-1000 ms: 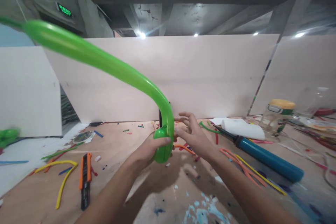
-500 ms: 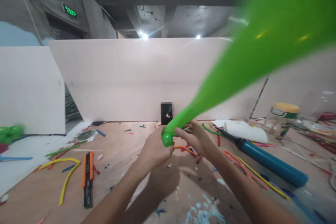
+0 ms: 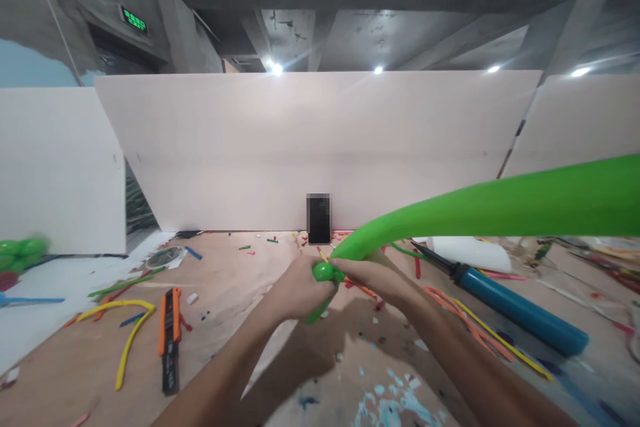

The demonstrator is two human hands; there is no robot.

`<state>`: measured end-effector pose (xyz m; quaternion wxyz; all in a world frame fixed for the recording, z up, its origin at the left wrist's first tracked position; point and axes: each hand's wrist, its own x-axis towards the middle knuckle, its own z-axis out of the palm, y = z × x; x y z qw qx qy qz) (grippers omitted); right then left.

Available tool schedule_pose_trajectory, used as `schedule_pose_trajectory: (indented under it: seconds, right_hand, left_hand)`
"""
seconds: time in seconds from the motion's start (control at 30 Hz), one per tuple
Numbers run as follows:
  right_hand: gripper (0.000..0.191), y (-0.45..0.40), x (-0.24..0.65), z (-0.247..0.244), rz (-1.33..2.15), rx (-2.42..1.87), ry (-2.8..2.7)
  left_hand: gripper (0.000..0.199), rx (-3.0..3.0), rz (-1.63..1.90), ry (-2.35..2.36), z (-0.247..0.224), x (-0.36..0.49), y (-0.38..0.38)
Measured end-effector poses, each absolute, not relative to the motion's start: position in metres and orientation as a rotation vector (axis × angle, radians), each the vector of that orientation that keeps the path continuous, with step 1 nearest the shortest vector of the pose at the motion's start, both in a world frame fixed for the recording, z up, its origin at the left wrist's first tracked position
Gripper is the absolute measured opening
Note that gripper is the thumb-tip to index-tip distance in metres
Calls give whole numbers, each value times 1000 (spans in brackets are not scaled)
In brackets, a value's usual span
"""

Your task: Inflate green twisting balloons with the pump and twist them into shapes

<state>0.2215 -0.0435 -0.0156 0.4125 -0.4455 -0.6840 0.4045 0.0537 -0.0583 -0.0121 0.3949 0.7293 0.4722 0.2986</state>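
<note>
A long inflated green balloon (image 3: 475, 208) runs from between my hands out past the right edge of the view. My left hand (image 3: 299, 287) is closed around its twisted end, where a small round bubble bulges out over the thumb. A thin green end pokes out below that hand. My right hand (image 3: 370, 280) pinches the balloon just right of the bubble, thumb pointing left. Its other fingers are mostly hidden behind the balloon. Both hands are held above the table, close together.
A blue hand pump (image 3: 520, 310) and a white paper roll (image 3: 470, 253) lie at right. An orange-black utility knife (image 3: 170, 340) and a yellow uninflated balloon (image 3: 125, 340) lie at left. A phone (image 3: 319, 220) leans on the white board (image 3: 250, 147). Balloon scraps litter the table.
The balloon's long part has swung down from the upper right to nearly level. My right hand has moved in closer to the bubble, and a thin green end now shows below my left hand.
</note>
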Motion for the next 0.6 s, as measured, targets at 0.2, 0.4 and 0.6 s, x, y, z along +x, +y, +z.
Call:
schedule_pose_trajectory:
  seconds: [0.2, 0.4, 0.6]
  right_hand:
    - [16, -48, 240, 3, 1206, -934, -2027]
    - [34, -40, 246, -6, 1429, -756, -1830]
    - [50, -39, 236, -17, 1642, -648, -1499]
  left_hand:
    - [20, 1157, 516, 654, -25, 50, -51]
    - [21, 994, 414, 426, -37, 51, -49]
    - [25, 917, 394, 336, -38, 49, -49]
